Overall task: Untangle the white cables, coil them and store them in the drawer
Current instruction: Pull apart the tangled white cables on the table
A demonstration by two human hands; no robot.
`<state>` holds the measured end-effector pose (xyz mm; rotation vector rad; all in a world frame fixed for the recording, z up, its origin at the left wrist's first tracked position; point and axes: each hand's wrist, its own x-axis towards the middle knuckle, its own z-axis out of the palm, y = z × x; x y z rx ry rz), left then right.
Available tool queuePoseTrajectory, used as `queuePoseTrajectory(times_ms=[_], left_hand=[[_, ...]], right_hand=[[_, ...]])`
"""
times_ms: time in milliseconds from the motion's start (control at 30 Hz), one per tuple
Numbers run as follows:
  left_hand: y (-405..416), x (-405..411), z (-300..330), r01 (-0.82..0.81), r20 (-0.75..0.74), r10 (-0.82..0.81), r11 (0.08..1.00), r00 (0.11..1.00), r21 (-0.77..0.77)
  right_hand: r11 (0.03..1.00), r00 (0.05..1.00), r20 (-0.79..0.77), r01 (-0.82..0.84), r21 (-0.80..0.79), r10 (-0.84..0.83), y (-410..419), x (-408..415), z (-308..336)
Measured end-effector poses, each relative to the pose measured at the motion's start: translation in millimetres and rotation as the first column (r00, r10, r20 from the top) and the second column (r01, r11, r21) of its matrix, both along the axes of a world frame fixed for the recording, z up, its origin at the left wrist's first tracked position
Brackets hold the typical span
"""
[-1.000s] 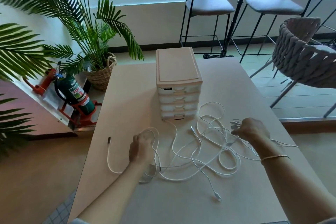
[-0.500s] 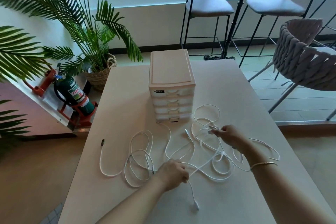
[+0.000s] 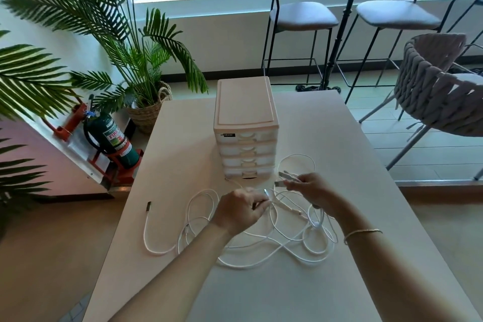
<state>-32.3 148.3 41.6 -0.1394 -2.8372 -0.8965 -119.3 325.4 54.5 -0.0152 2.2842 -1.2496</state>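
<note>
Both hands hold cable ends above the bench [image 3: 339,282]. Left hand [image 3: 241,210] pinches one plug; right hand [image 3: 312,188] grips a few plugs. White cables [image 3: 261,243] lie tangled just under and toward the person. Behind stands the drawer box [image 3: 245,136], all drawers closed, contents unclear.
</note>
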Motion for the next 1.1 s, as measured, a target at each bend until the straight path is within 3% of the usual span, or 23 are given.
queuePoseTrajectory(times_ms=[233,367,500,667,800,933,1100], left_hand=[[-61.3,-14.6,18.1,-0.31,-0.064,0.304,0.944,0.95,-0.115],[-77.3,-29.6,18.5,-0.284,-0.147,0.257,0.937,0.955,-0.204],[-59.1,-41.1,31.5,-0.17,0.176,0.184,0.981,0.967,-0.092],[-14.2,-63.9,50.3,0.017,0.319,-0.058,0.991,0.946,0.129],[15.9,-89.0,53.7,-0.064,0.467,-0.083,0.955,0.88,0.29],[36.8,-111.7,46.4,-0.077,0.489,-0.072,0.957,0.869,0.279],[66.0,-128.5,47.7,0.009,0.392,-0.115,0.965,0.913,0.26]], right_hand=[[0.97,0.97,-0.153,0.21,0.123,-0.191,26.3,-15.3,24.8],[0.955,0.952,-0.199,0.26,0.14,-0.23,29.3,-16.6,43.0],[0.938,0.929,-0.25,0.316,0.142,-0.275,25.8,-11.5,60.1],[0.923,0.901,-0.292,0.366,0.117,-0.32,16.0,-2.0,75.5],[0.934,0.9,-0.3,0.351,0.071,-0.315,5.6,-1.8,84.7],[0.946,0.905,-0.315,0.32,0.059,-0.286,0.7,-14.6,93.9],[0.961,0.916,-0.34,0.26,0.091,-0.215,1.5,-34.2,97.8]])
